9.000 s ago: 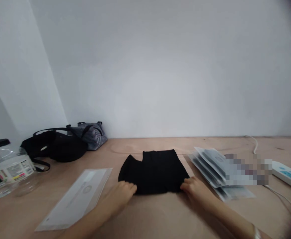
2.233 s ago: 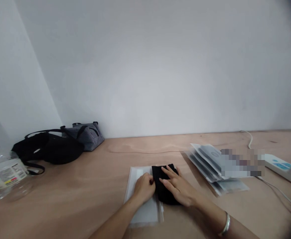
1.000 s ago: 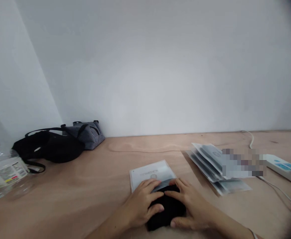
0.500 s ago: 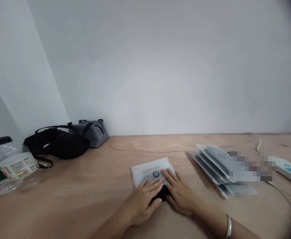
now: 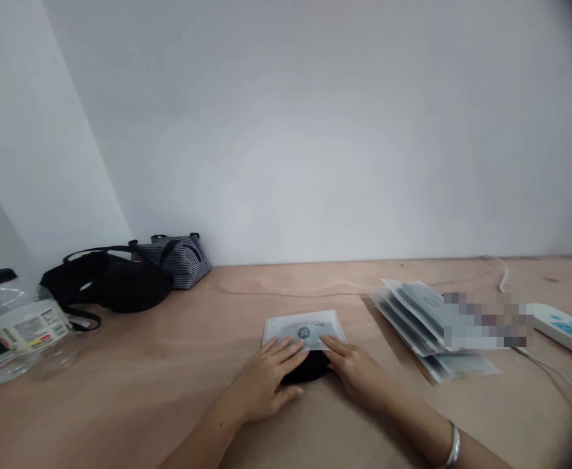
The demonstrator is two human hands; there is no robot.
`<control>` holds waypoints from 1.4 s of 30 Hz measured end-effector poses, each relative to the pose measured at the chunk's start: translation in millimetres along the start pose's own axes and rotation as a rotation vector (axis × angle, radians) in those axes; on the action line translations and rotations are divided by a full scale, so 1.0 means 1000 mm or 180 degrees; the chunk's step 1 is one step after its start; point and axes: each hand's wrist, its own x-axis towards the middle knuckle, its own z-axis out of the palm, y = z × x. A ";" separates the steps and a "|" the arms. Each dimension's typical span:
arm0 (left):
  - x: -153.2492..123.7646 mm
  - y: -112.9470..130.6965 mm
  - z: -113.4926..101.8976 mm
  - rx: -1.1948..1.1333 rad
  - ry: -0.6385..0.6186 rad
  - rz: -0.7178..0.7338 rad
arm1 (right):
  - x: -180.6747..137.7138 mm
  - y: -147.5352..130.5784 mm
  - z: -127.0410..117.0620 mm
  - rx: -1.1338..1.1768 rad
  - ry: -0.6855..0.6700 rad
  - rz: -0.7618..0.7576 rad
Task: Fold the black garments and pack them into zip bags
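A frosted plastic pouch (image 5: 290, 326) with a printed logo lies on the table in front of me. A black, soft-looking item (image 5: 308, 370) shows at its near edge, partly inside; its kind I cannot make out. My left hand (image 5: 273, 378) rests flat over the pouch's left near part, fingers stretched out and thumb apart. On the right side, my right hand (image 5: 357, 371) lies with its fingers extended on the pouch and the edge of the black item. Neither hand is wrapped round anything.
Several similar filled pouches (image 5: 408, 319) are stacked to the right, beside a white power strip (image 5: 559, 329) with a cable. At the left stand a clear plastic bottle (image 5: 27, 329), a black bag (image 5: 114, 283) and a striped bag (image 5: 183, 260). A wall closes off the back.
The pouch has turned slightly and now lies straighter. My hands have spread a little apart, and more of the black item's near edge shows. The view has shifted slightly.
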 end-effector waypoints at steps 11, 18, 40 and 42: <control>0.003 -0.004 0.015 -0.0289 0.0827 -0.0178 | 0.000 0.003 -0.002 0.0066 0.0365 0.0189; 0.006 0.003 0.020 -0.0210 0.1274 -0.0877 | 0.004 0.004 0.006 -0.0241 0.0762 -0.0179; -0.029 -0.028 -0.006 -0.0191 0.0696 -0.0191 | 0.070 -0.079 0.029 -0.1030 0.1119 -0.0909; -0.028 -0.026 -0.006 -0.0222 0.0665 -0.0150 | 0.063 -0.076 0.025 -0.1075 0.1133 -0.0934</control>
